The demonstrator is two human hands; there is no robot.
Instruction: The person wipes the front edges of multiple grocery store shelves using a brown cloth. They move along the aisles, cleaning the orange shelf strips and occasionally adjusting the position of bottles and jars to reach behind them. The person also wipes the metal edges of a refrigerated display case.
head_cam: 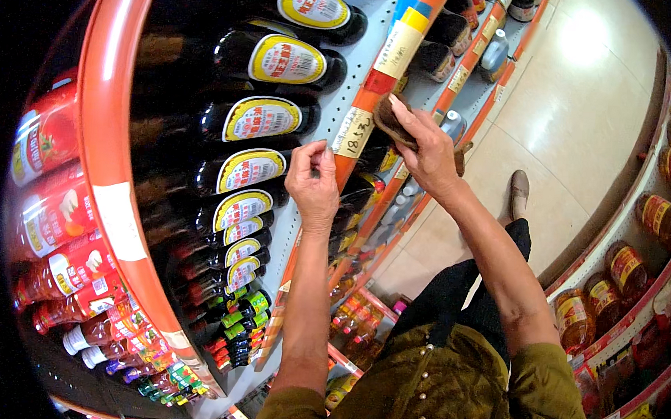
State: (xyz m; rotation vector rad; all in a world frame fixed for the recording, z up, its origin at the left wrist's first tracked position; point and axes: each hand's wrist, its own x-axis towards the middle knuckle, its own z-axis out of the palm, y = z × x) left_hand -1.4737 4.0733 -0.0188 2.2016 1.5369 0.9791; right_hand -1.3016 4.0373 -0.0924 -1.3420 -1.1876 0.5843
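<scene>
My right hand (432, 155) grips a folded brown cloth (394, 121) against the orange front rail (368, 100) of a store shelf. Close by, my left hand (314, 180) is curled, thumb against the forefinger, at the inner side of the same rail. Nothing shows clearly between its fingers. A paper price tag (353, 132) with handwriting is fixed to the rail between my two hands. Left of them, dark bottles (289, 59) with yellow-rimmed oval labels stand in a row on the grey perforated shelf (333, 93).
An upper orange rail (108, 141) curves past at left, beside red-labelled packages (49, 137). Lower shelves hold more bottles, including a blue-white jug (494, 50). Across the tiled floor (549, 147), another shelf carries amber oil bottles (573, 313). My shoe (519, 190) shows on the tiles.
</scene>
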